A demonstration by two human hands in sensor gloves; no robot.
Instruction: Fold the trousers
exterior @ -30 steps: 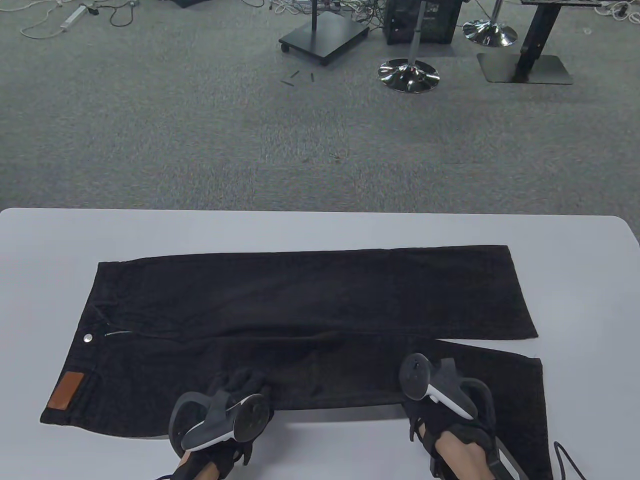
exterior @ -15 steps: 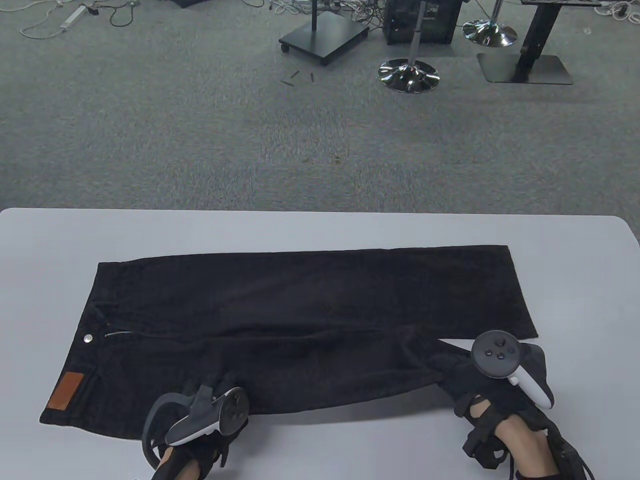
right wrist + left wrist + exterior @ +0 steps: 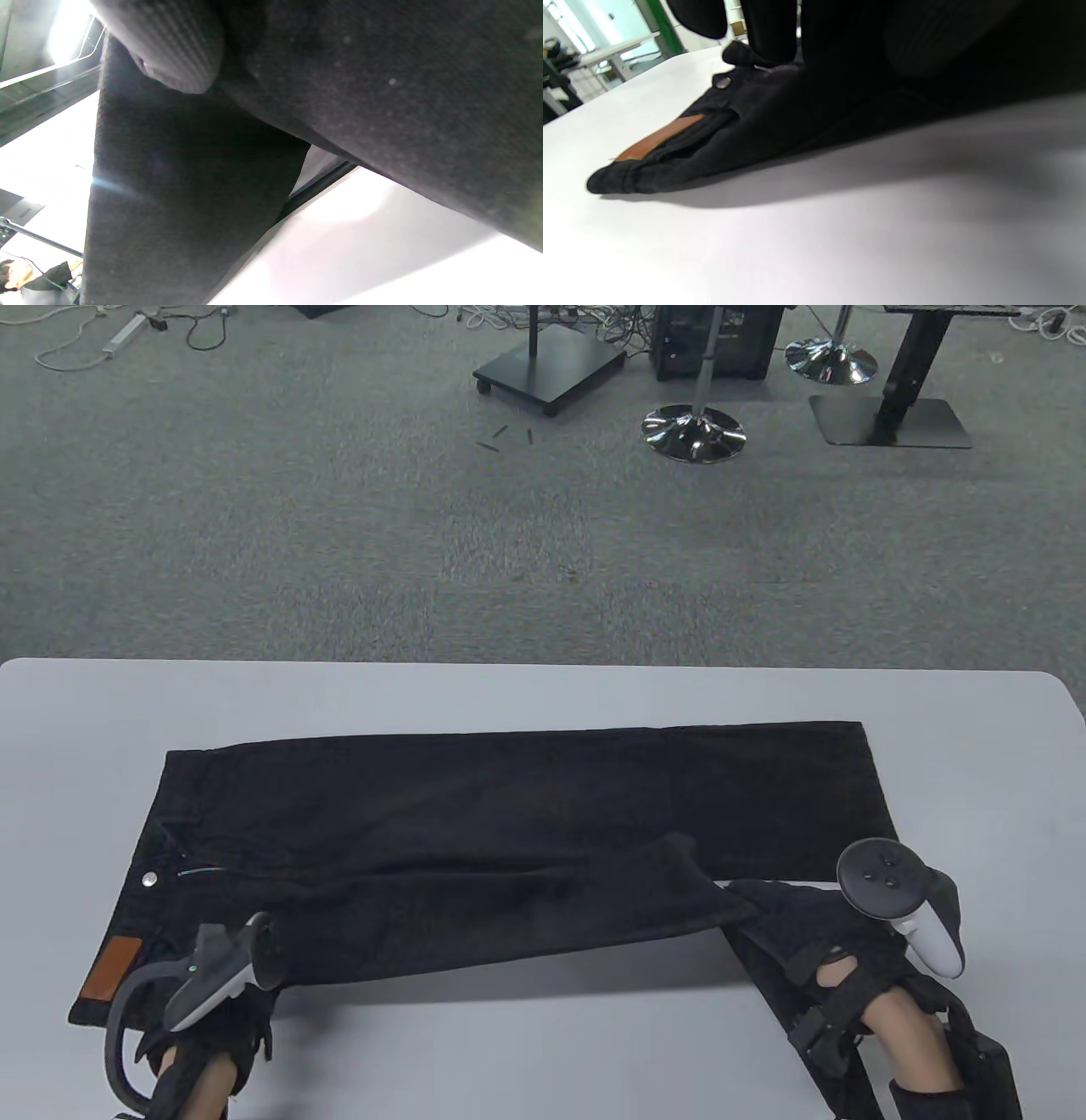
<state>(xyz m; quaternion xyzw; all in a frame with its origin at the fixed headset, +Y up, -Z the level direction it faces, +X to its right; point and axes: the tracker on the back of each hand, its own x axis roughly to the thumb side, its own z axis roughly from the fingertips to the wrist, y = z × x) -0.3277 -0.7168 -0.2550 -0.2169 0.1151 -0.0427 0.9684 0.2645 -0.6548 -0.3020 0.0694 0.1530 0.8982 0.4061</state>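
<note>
Black trousers (image 3: 509,806) lie crosswise on the white table (image 3: 543,691), waistband at 9 o'clock, hems at 3 o'clock. The left hand (image 3: 212,1035) grips the near edge by the leather patch (image 3: 110,970); the right hand (image 3: 814,942) grips the near leg, lifted and sagging. The denim appears heavy, limp, not slippery; hold best at seams and hems. Exact finger curl is hidden.

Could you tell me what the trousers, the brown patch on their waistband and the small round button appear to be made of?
The trousers look like black denim: a matte, dense weave, grainy in the right wrist view. The patch seems leather or imitation leather, a smooth tan rectangle. The button looks metal, silvery with a slight shine.
</note>
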